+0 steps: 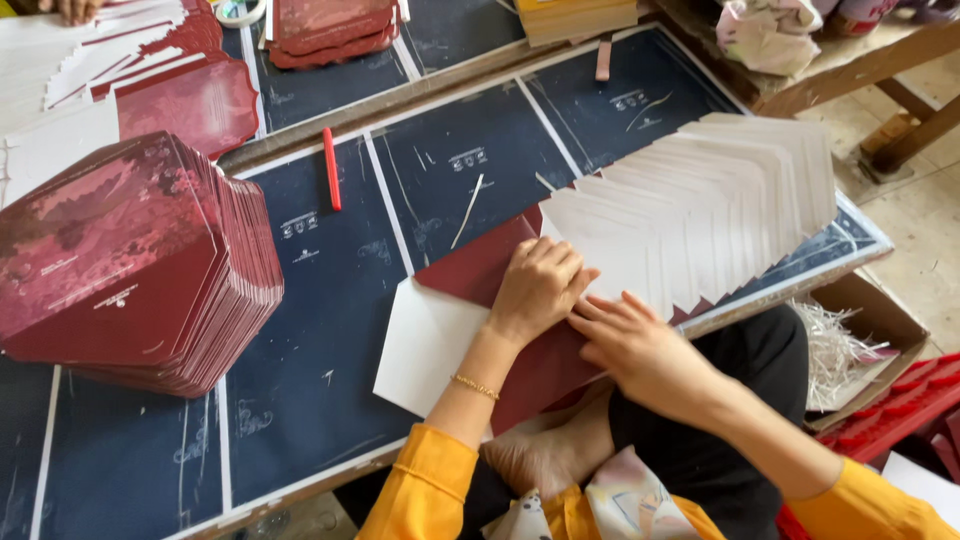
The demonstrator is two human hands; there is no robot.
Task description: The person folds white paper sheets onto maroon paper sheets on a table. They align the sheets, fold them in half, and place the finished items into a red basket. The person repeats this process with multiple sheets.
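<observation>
From the head camera, we see our left hand (pixel 540 285) at the centre of the frame, fingers curled and knuckles pressing down on a dark red flat card sheet (pixel 480 265) that lies on the dark blue printed tabletop (pixel 330 330). It grips nothing; it only bears down. Our right hand (pixel 640 350), just beside it toward the lower right, lies open and flat, fingers spread across the same red sheet near the table's front edge, also holding nothing.

A white paper sheet (pixel 425 345) pokes out from under the red one at centre left. In the upper right, a fanned row of white paper envelopes (pixel 720 200) overlaps like shingles, its near end touching our left fingers. At the left sits a tall stack of dark red die-cut card blanks (pixel 130 265). A thin red stick (pixel 331 168) lies above centre, apart from everything.

We judge the red sheet light, thin and fairly stiff, smooth enough to slide, and easy to crease; its free edges or a corner look the best places to take hold.
</observation>
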